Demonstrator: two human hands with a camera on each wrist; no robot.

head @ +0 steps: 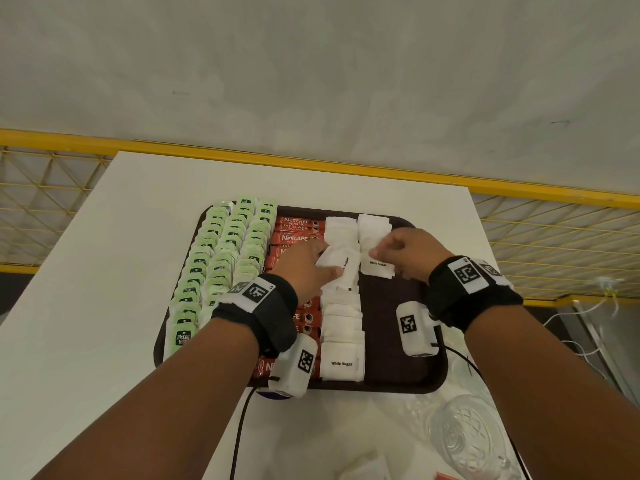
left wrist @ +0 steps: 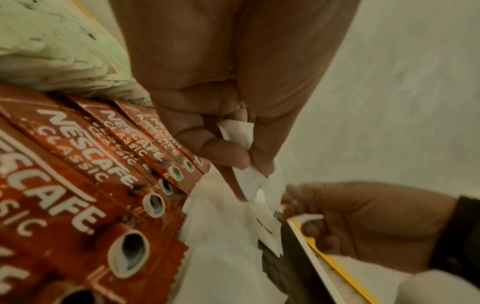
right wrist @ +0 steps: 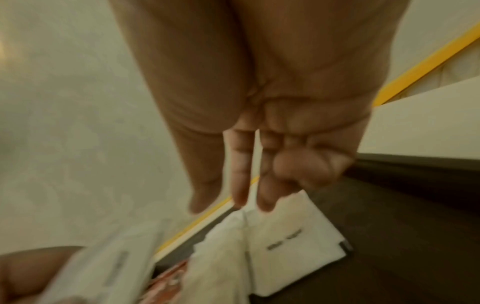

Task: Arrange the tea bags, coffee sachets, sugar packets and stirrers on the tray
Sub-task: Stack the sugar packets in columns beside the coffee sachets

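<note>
Our left hand (head: 309, 271) is curled round a small bunch of white sugar packets (head: 337, 263), thumb on top and fingers beneath, held just over the left sugar column so that the supply sits right beside the spot being filled. From the left wrist view the pinch is plain: fingertips (left wrist: 235, 162) clamp the paper edges against the thumb. Our right hand (head: 403, 252) reaches to the near end of the right sugar column (head: 375, 244), fingers bent down toward the top packet; whether it pinches that packet or only presses it flat we cannot tell, and the right wrist view, blurred, shows the fingers (right wrist: 240, 174) hanging fairly straight just above the white paper.

Everything sits in lengthwise columns on the dark tray (head: 429, 375), which rests on the white table (head: 110, 237), each kind kept apart so that it can be picked easily. We count three columns of green tea bags (head: 221, 258) at the left, one column of red coffee sachets (head: 296, 230) next to them, and two columns of sugar, the left one running the tray's whole length and the right one only begun at the far end. Single packets overlap too closely for us to count. No stirrers show on the tray. A cut-glass vessel (head: 464, 438) stands on the table near us.
</note>
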